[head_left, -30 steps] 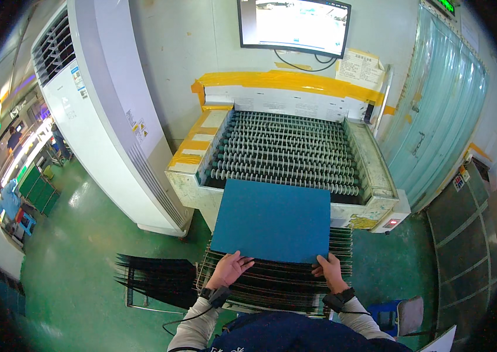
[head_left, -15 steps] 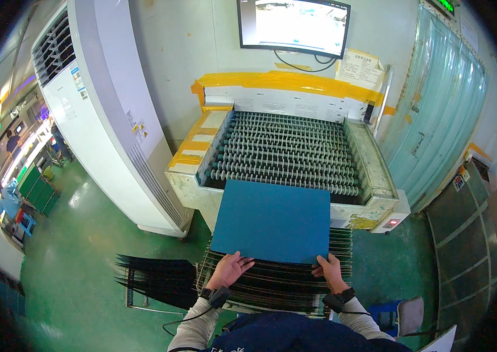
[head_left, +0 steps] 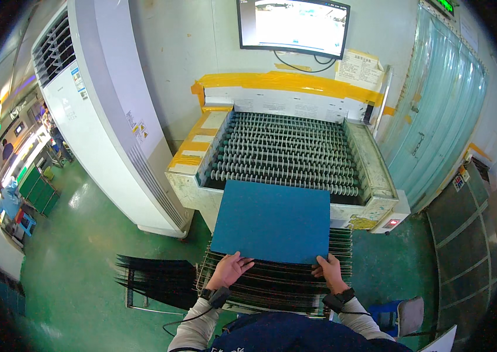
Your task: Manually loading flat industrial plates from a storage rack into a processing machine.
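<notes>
A flat rectangular blue panel (head_left: 272, 222) stretches out in front of me, its far edge at the front end of a roller conveyor (head_left: 286, 154). My left hand (head_left: 229, 271) grips the near left corner, fingers beneath the edge. At the near right corner, my right hand (head_left: 329, 272) is closed on the same panel, thumb on top. Below the panel and my hands stands a rack (head_left: 347, 249) with many thin dark boards (head_left: 277, 287) in rows. More dark thin boards (head_left: 157, 278) fan out to its left.
A tall white air conditioner (head_left: 113, 117) stands left of the conveyor. A monitor (head_left: 294, 26) hangs on the wall behind. To the right are a plastic-covered door (head_left: 439, 111), a dark cabinet (head_left: 465, 240) and a blue-and-grey chair (head_left: 409, 315). People work at a far-left bench.
My hands and the blue panel keep the same place. Far off at the left, a person beside the bench has come further into view.
</notes>
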{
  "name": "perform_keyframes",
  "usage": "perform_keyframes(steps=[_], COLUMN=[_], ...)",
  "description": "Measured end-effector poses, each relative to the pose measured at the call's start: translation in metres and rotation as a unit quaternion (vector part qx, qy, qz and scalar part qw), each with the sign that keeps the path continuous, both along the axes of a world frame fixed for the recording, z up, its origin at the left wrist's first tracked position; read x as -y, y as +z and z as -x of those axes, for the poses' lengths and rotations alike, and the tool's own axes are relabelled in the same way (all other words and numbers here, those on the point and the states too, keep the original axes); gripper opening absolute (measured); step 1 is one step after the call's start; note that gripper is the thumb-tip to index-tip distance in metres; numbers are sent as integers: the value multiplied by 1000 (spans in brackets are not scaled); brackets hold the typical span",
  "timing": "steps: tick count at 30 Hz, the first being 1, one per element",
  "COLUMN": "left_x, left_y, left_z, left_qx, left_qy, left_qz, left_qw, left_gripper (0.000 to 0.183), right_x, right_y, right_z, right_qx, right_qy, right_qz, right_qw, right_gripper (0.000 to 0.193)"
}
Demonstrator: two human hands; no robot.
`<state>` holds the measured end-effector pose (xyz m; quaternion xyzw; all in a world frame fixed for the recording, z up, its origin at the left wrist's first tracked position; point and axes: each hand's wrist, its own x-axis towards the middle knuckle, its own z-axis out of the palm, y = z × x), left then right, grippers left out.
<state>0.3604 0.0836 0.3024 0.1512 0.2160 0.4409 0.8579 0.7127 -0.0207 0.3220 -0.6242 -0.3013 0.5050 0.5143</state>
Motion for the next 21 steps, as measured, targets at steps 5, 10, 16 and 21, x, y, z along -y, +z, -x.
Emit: perform_keyframes(steps=[5,10,16,21], left_x=[0,0,0,-1], left_y=[-1,4,0,-4], left_z=[0,-1,-1,0], left_qx=[3,-11,-5,-1], left_qy=[-1,4,10,3], left_qz=[-7,8,13,2], left_qw=[1000,1000,1000,1000], left_gripper=[19,12,12,15], right_x=[-1,-1,-1,-2], right_y=[1,0,-2,-1], right_z=[0,0,0,0], right_qx=[-1,-5,-2,-1], right_qy=[-1,-7,-6,-7], right_qz=[6,9,7,11], right_qw=[1000,1000,1000,1000], right_gripper=[27,26,25,25])
